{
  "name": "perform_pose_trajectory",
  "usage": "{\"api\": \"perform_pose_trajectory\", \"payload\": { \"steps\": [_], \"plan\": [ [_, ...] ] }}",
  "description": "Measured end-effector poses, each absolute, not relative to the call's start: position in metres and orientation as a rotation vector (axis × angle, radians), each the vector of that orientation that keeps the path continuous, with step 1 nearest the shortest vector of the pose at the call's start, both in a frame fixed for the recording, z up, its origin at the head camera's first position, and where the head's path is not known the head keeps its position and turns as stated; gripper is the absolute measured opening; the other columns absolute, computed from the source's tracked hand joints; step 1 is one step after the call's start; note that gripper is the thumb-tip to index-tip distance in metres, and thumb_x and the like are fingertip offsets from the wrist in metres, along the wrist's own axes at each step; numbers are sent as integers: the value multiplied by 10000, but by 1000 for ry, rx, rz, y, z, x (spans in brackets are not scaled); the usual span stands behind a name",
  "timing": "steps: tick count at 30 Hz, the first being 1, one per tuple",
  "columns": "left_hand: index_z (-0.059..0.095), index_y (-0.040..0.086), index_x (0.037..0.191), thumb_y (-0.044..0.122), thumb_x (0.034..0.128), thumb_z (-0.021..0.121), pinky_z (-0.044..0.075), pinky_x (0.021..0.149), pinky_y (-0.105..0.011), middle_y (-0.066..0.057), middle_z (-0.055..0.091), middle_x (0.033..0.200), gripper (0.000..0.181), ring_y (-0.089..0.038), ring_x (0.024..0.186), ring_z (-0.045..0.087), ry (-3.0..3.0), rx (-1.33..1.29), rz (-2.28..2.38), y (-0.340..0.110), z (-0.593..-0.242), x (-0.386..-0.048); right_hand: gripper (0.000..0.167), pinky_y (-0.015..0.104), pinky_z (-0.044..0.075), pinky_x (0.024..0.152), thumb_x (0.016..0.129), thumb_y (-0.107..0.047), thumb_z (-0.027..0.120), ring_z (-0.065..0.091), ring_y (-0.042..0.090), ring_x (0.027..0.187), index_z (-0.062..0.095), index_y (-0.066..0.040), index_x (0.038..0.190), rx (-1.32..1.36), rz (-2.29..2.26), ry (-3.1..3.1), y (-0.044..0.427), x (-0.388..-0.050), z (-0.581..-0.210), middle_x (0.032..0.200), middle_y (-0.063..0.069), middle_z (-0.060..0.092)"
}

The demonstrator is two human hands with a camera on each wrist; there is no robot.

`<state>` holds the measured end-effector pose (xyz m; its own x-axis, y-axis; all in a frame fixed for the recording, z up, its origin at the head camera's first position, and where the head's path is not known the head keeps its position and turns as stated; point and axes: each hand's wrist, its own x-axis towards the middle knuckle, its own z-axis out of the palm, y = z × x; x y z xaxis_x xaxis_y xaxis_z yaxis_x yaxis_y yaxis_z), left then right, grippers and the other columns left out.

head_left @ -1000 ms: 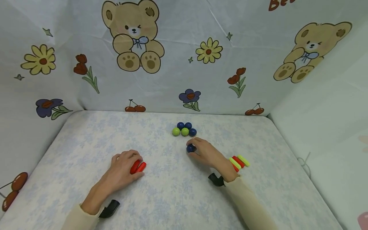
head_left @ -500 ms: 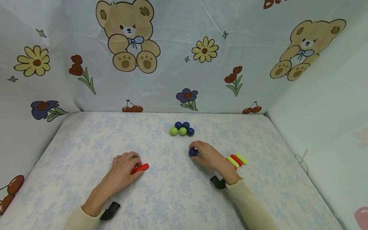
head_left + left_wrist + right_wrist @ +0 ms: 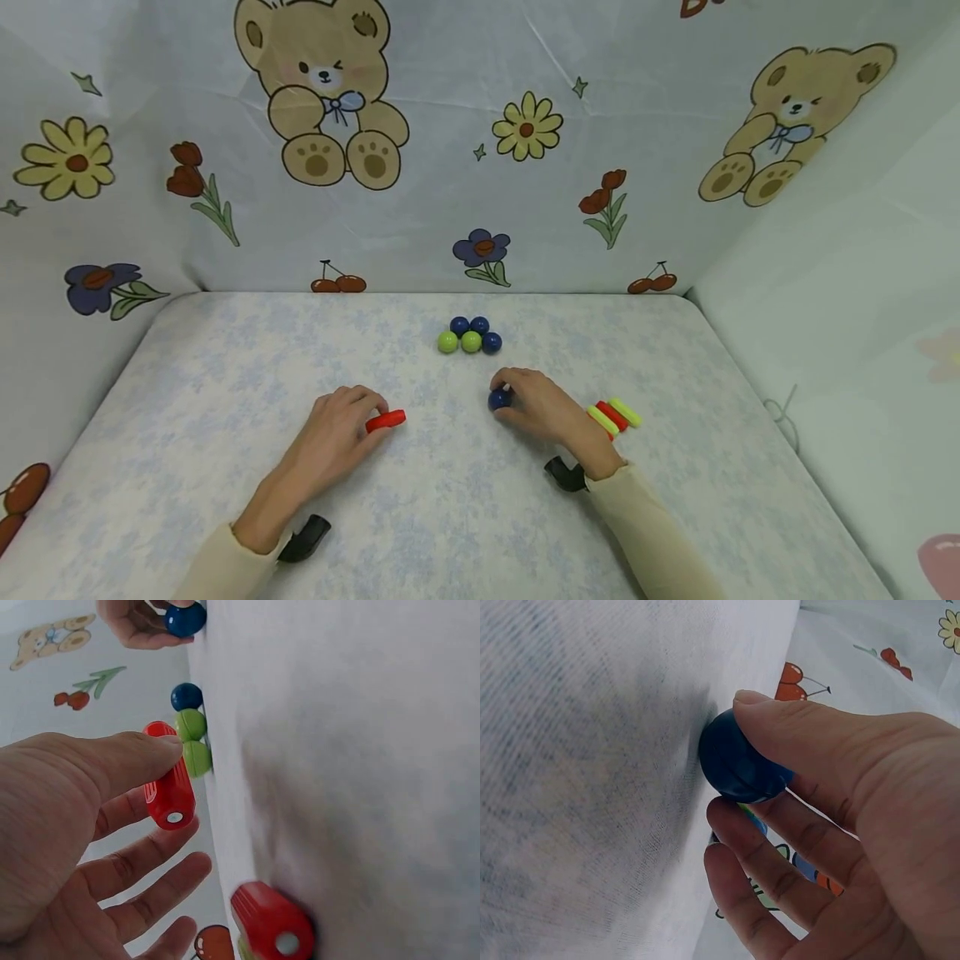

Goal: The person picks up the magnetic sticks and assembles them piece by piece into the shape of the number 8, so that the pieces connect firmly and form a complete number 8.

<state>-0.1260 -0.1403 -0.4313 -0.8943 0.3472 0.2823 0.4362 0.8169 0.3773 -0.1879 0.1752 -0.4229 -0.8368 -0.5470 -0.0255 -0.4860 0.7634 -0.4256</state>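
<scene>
My left hand (image 3: 337, 437) pinches a red magnetic stick (image 3: 386, 420) between thumb and fingers. The left wrist view shows the stick raised off the table, with a pale round dot at its end. A second red magnetic stick (image 3: 274, 922) lies on the table below that hand; a bit of yellow-green shows behind it. From the head view, the left hand hides this second stick. My right hand (image 3: 542, 408) holds a dark blue ball (image 3: 739, 759) with thumb and fingers, close to the tabletop. The ball's seam is visible in the right wrist view.
Blue balls (image 3: 480, 325) and green balls (image 3: 447, 342) sit grouped toward the back of the table (image 3: 247, 358). Red and yellow-green sticks (image 3: 624, 412) lie side by side just beyond the right wrist. Printed cloth walls (image 3: 442, 192) stand around the table.
Two red sticks lay by the left fingers; now one is pinched and has moved right with the hand. The right hand has drawn the blue ball slightly nearer. The head view has shifted slightly.
</scene>
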Motion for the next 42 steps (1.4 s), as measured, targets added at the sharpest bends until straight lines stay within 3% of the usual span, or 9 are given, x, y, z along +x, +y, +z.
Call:
{"api": "perform_pose_trajectory", "payload": {
  "steps": [5,9,25,42],
  "plan": [
    [690,138,954,153,830,824,429,682,-326,43,631,848,183,-122,756,499,-2839,-601,-707,-129,-424,-131,319,393,516,929,897,-170,771,625,184,1013,620,-93,1166,-819,-625,2801,173,-187,-423,1106,37,673],
    [687,127,977,141,850,804,423,654,-283,58,602,819,174,-110,717,487,-2886,-586,-779,-118,-418,-136,324,383,520,927,889,-160,779,625,175,1008,618,-91,1161,-824,-635,2810,173,-188,-424,1102,33,669],
    [687,144,1023,203,876,793,489,724,-324,32,641,899,190,-128,766,538,-2971,-611,-865,-68,-420,-160,340,364,528,929,889,-188,782,637,175,1020,615,-109,1175,-790,-623,2829,174,-188,-425,1117,24,678],
    [683,129,986,198,891,776,433,627,-307,19,576,814,149,-138,688,495,-3001,-699,-786,-42,-431,-176,332,360,540,897,885,-173,785,642,173,972,617,-87,1158,-816,-642,2813,173,-188,-422,1088,29,679]
  ]
}}
